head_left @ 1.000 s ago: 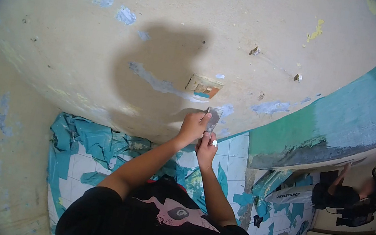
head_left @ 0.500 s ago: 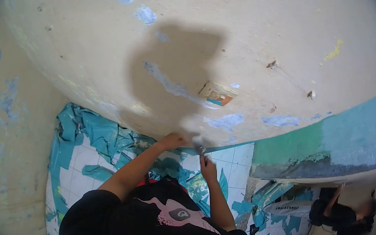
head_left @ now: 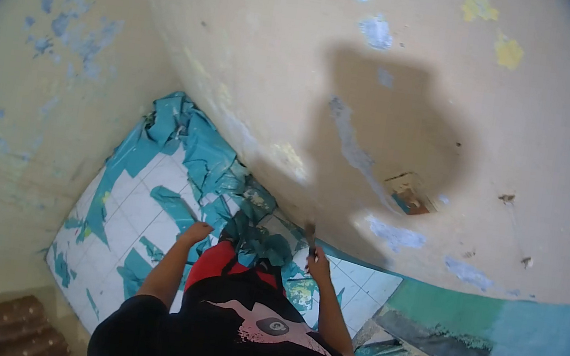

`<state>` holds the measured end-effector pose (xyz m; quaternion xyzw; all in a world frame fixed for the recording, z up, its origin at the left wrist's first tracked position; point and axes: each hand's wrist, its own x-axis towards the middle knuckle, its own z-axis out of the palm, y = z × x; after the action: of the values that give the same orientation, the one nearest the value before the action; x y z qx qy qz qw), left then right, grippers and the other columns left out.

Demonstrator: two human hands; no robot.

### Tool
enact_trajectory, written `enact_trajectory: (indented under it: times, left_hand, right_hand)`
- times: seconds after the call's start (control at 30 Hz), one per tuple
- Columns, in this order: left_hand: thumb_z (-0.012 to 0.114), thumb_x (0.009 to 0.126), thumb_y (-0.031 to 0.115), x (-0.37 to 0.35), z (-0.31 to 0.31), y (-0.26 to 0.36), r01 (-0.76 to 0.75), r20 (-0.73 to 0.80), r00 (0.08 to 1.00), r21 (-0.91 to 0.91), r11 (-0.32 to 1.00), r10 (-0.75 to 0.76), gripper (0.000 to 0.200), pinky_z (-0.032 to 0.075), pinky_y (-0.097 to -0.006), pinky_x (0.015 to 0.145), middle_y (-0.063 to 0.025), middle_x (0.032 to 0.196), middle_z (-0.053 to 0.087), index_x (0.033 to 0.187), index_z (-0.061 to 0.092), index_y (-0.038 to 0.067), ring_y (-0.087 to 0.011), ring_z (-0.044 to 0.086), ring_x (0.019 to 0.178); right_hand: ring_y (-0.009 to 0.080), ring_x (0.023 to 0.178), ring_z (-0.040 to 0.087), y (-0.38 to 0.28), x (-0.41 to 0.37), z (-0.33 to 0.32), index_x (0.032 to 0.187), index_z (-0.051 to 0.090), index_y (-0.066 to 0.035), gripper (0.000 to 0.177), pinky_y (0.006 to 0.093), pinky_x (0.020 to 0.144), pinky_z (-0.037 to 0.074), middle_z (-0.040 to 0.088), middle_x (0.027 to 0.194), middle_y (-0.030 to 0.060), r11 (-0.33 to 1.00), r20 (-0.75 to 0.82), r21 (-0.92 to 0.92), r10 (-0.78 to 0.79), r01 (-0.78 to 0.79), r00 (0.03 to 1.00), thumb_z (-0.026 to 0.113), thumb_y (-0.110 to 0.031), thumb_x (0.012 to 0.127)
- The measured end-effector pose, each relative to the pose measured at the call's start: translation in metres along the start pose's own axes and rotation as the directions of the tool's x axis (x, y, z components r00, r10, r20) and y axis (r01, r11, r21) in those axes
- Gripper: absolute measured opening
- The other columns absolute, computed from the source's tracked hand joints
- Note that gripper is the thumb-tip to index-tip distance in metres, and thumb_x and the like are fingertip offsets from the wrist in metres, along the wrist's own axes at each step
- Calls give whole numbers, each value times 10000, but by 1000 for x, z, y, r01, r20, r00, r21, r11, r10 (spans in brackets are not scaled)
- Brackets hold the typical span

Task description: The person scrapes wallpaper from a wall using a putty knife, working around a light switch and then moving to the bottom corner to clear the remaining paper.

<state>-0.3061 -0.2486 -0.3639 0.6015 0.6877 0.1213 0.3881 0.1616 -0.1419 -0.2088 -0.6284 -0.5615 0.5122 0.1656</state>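
Observation:
My right hand [head_left: 318, 266] is wrapped round the handle of a scraper [head_left: 310, 235], whose blade points up toward the foot of the wall [head_left: 268, 88]. The blade overlaps the wall's lower edge in this view. My left hand [head_left: 199, 231] is away from the wall, above the tiled floor, its fingers curled in with nothing showing in them. Below it lie peeled teal paint sheets [head_left: 171, 207]. The beige wall has blue-grey bare patches [head_left: 396, 234] and a recessed box [head_left: 410, 193], partly under my shadow.
Crumpled teal sheets [head_left: 208, 156] are heaped in the corner and around my feet on white tiles [head_left: 123, 217]. A second wall [head_left: 52, 123] stands at the left. A green and blue painted strip [head_left: 455, 315] runs along the right. Brown patterned cloth [head_left: 23, 327] shows at lower left.
My view has turned left, bringing more of the corner and floor into sight. My left hand has moved down and left, away from the wall. The scraper stays in my right hand.

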Motion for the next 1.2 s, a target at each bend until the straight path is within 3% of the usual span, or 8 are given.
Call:
enact_trajectory:
  times: [0.03, 0.07, 0.23, 0.47, 0.6, 0.9, 1.03, 1.2]
  left_hand:
    - [545, 864, 361, -9, -18, 56, 22, -11, 1000, -2, 1000, -22, 390, 501, -361, 796, -147, 1012, 672, 967, 694, 15, -254, 630, 881]
    - [551, 875, 333, -25, -59, 135, 439, 182, 884, -643, 628, -431, 378, 492, -334, 811, -121, 1041, 659, 1057, 671, 24, -221, 618, 892]
    - [563, 900, 325, -30, -62, 153, 309, 122, 936, -737, 602, -331, 377, 478, -279, 740, -69, 955, 634, 1098, 637, 13, -162, 593, 838]
    - [549, 910, 382, -23, -115, 72, 454, 252, 881, -684, 571, -400, 422, 428, -279, 597, -51, 958, 648, 1110, 631, 20, -138, 569, 782]
    - [560, 896, 384, -5, -157, 45, 459, 217, 869, -689, 561, -445, 402, 458, -306, 634, -48, 950, 651, 1106, 644, 52, -134, 575, 789]
    - [528, 949, 308, 101, -247, 205, -90, 180, 951, -613, 785, 250, 451, 450, -299, 918, -100, 1161, 624, 1292, 517, 14, -174, 593, 1022]
    - [515, 975, 272, 104, -262, 331, -287, 143, 725, -826, 485, 674, 457, 450, -306, 939, -107, 1190, 608, 1344, 452, 10, -180, 590, 1066]
    - [542, 968, 306, 88, -244, 434, -259, 169, 654, -866, 428, 737, 455, 499, -306, 844, -116, 1126, 602, 1273, 480, -26, -174, 610, 987]
  right_hand:
    - [172, 576, 615, -28, 15, 2, 1257, 530, -61, 372, 332, 560, 514, 638, 812, 105, 994, -10, 101, -43, 44, 999, 545, -99, 887]
    - [168, 606, 601, -49, 32, 5, 1295, 519, -74, 408, 314, 597, 504, 639, 833, 110, 977, -56, 56, -202, 205, 978, 547, -100, 889]
    - [174, 704, 539, -177, 79, 43, 1383, 461, -124, 529, 273, 697, 456, 621, 844, 154, 850, -221, -18, -517, 527, 827, 581, -118, 868]
    - [309, 781, 643, -113, 80, 97, 1023, 618, 43, 355, 388, 762, 492, 675, 880, 192, 980, -506, -54, -192, 192, 841, 618, -276, 869]
    - [117, 462, 441, -122, 72, 103, 880, 585, -43, 293, 271, 442, 345, 447, 577, -2, 954, -450, 289, 65, 76, 891, 558, -330, 931]
    - [71, 444, 384, -245, 33, 130, 1019, 489, -57, 261, 232, 377, 311, 424, 636, 7, 464, -334, 845, 70, 266, 940, 456, -314, 987]
    - [66, 483, 423, -286, 3, 100, 1361, 375, -71, 381, 217, 401, 373, 483, 716, 26, 618, -517, 628, -123, 473, 847, 417, -153, 992]
    - [45, 525, 429, -314, -50, 44, 1486, 292, -134, 529, 190, 473, 377, 559, 734, -2, 888, -719, 238, -112, 394, 686, 448, -112, 980]
